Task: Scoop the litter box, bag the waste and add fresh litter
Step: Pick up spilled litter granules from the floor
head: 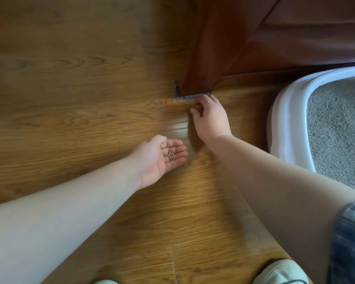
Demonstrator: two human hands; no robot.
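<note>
My left hand [158,158] lies palm up just above the wooden floor, fingers relaxed, cupping a small heap of grey litter grains [170,154]. My right hand [210,117] reaches to the floor beside the foot of a dark wooden furniture leg [195,87], its fingertips drawn together in a pinch; what they hold is too small to see. A white litter box [283,119] filled with grey litter [336,130] stands at the right edge.
The floor [70,99] is wood-look planks with a few stray grains [206,166] scattered near my hands. Dark red-brown furniture [295,37] fills the upper right. My shoes [279,271] show at the bottom edge.
</note>
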